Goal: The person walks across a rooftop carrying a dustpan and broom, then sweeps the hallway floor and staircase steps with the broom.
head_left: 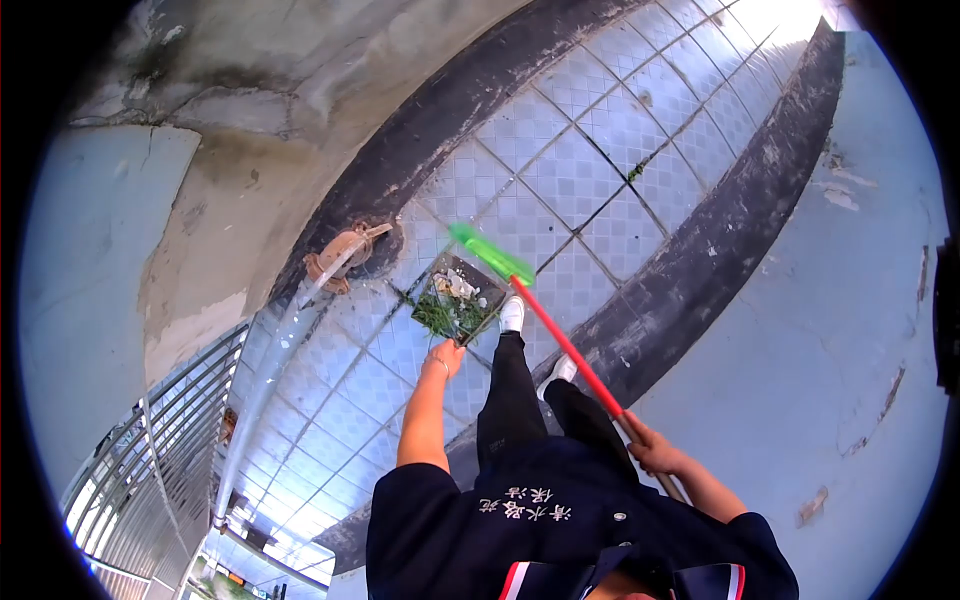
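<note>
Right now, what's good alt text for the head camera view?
A person's right hand grips a red-handled green broom; the left hand holds a dustpan of green weeds and pale litter. The floor is tiled.

So the outfit's basically all dark: a navy short-sleeved top (450,540) with loose sleeves (408,495) ending around the elbows, and white Chinese lettering (528,509) in two rows across the front, upside down from up here. The collar (548,580) has red and white stripes (514,580) along its edges, kinda sporty, plus pale round buttons (620,517) near it. Black trousers (508,395), white shoes (512,313), and a thin bracelet (437,364) by the left hand (446,356)
</note>
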Available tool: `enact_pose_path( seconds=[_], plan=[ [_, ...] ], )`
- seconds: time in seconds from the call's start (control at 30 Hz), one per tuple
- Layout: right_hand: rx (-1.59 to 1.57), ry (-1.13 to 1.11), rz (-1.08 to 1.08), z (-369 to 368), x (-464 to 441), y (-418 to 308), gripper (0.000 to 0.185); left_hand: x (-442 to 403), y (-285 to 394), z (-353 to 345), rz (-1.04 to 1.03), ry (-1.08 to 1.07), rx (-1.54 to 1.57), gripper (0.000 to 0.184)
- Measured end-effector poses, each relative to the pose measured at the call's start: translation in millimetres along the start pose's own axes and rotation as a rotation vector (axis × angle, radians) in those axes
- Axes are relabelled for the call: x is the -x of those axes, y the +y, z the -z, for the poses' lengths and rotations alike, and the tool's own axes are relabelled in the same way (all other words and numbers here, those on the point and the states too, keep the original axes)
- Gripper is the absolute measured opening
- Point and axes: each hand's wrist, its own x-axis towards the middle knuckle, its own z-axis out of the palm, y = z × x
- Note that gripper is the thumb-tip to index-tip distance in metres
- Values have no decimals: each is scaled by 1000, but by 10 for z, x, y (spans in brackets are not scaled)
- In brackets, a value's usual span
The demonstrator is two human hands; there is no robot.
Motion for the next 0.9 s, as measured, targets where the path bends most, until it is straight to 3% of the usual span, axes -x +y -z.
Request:
enact_pose_path(
  seconds=[0.17,0.23,0.43,0.6,0.77,0.87,0.9],
  plan=[
    [-70,115,-52,216,-192,131,64,27,96,63,69,-34,8,30],
    [-461,-38,-66,144,-534,122,66,-13,99,-13,49,-12,12,30],
    [-733,-338,62,144,-309,-212,65,31,304,89,41,-28,-113,30],
    [-383,-48,248,525,316,-112,61,38,721,312,-28,101,-162,32],
    [-457,175,370,1237,348,163,54,-36,1265,813,-65,339,-192,34],
    [-693,215,359,1827,94,311,45,-10,1863,1167,-116,495,-157,35],
    [-710,224,394,2100,81,282,45,7,2123,1257,-122,518,23,38]
  ],
)
